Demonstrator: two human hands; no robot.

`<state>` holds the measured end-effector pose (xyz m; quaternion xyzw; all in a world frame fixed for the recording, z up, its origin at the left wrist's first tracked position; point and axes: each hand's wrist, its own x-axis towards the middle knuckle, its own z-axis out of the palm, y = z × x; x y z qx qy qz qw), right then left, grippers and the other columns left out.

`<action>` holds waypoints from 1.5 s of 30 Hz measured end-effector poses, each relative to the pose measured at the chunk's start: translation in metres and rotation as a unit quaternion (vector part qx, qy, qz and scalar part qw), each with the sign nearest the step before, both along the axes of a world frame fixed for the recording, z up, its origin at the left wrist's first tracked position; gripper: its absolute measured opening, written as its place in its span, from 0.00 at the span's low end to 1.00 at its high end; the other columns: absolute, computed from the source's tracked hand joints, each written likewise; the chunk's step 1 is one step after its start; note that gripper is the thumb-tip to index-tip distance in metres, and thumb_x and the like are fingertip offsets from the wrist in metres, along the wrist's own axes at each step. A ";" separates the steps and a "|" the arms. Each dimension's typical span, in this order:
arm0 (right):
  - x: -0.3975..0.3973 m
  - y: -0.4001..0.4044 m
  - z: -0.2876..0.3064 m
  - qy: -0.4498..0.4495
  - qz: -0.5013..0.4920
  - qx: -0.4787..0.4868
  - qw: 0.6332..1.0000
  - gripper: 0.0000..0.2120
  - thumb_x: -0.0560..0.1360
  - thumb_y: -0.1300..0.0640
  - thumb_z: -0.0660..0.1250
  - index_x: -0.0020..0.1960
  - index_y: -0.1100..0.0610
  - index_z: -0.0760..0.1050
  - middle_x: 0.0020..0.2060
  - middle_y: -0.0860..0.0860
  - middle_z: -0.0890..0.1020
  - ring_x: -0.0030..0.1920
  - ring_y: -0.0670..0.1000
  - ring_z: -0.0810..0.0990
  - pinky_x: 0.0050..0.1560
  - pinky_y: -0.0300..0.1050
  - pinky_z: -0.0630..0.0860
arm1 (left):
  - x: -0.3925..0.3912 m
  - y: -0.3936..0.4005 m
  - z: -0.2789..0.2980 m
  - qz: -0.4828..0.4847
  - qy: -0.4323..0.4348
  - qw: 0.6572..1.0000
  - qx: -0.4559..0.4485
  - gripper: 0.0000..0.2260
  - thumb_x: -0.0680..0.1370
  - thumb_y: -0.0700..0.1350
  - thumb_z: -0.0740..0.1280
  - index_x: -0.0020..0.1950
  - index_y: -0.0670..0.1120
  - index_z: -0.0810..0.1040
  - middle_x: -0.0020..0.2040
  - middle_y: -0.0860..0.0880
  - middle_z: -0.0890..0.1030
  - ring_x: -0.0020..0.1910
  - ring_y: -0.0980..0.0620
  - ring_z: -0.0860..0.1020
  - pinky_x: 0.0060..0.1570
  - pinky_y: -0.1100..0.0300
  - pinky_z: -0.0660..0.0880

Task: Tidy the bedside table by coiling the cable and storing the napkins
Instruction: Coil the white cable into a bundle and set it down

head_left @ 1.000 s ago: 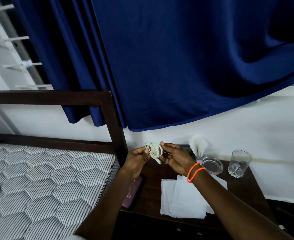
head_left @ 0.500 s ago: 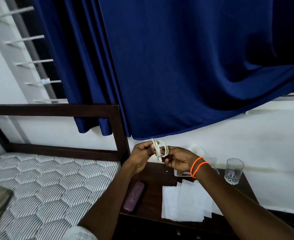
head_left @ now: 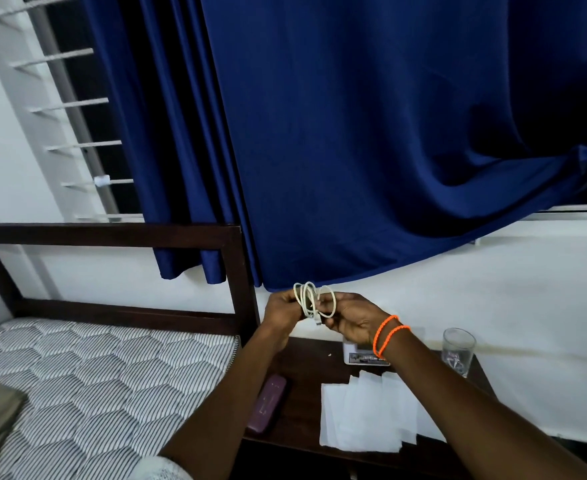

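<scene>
White wall (head_left: 458, 306); blue curtain (head_left: 371, 133) over barred window (head_left: 77, 105). Dark wooden headboard (head_left: 112, 235), striped mattress (head_left: 94, 382). Dim lighting.

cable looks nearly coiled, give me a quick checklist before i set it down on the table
1. Cable gathered into loops: ok, several white loops sit together.
2. Both hands gripping the coil: ok, left hand and right hand pinch it from either side.
3. Loose end secured: not ok, a connector end hangs free below the loops.
4. Bare spot on the bedside table to set it: ok, dark wood shows between the purple case and the napkins.
5. Napkins stored: not ok, spread flat on the table.
6. Coil tied or able to hold its shape: cannot tell.
</scene>
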<state>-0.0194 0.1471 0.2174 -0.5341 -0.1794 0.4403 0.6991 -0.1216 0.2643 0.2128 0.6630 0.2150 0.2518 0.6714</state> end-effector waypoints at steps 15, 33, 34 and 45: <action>-0.004 0.010 0.014 -0.179 -0.202 -0.063 0.961 0.08 0.71 0.68 0.74 0.49 0.64 0.80 0.44 0.66 0.83 0.39 0.61 0.83 0.43 0.57 0.84 | -0.006 -0.015 0.019 -0.017 -0.003 0.970 0.242 0.11 0.73 0.53 0.77 0.51 0.48 0.85 0.42 0.50 0.87 0.44 0.52 0.86 0.45 0.57 0.83; 0.003 -0.017 0.033 -0.127 -0.098 -0.034 0.986 0.06 0.76 0.64 0.69 0.51 0.60 0.82 0.33 0.54 0.81 0.29 0.48 0.74 0.28 0.39 0.71 | -0.007 -0.017 0.033 -0.095 -0.101 0.988 0.067 0.11 0.76 0.37 0.73 0.58 0.38 0.84 0.51 0.38 0.86 0.50 0.43 0.85 0.55 0.49 0.83; 0.001 -0.015 0.033 -0.142 -0.103 -0.039 0.984 0.06 0.76 0.64 0.67 0.50 0.58 0.82 0.33 0.53 0.80 0.30 0.48 0.74 0.29 0.39 0.71 | -0.005 -0.020 0.033 -0.079 -0.102 0.989 0.073 0.11 0.77 0.38 0.73 0.58 0.38 0.84 0.50 0.38 0.87 0.50 0.42 0.85 0.54 0.48 0.83; -0.002 -0.006 0.031 -0.285 -0.156 -0.113 0.939 0.10 0.79 0.58 0.60 0.55 0.56 0.78 0.47 0.55 0.83 0.43 0.52 0.78 0.35 0.45 0.75 | 0.001 -0.033 0.034 -0.045 -0.119 0.989 0.075 0.06 0.78 0.42 0.73 0.52 0.42 0.86 0.46 0.40 0.87 0.48 0.43 0.87 0.51 0.52 0.83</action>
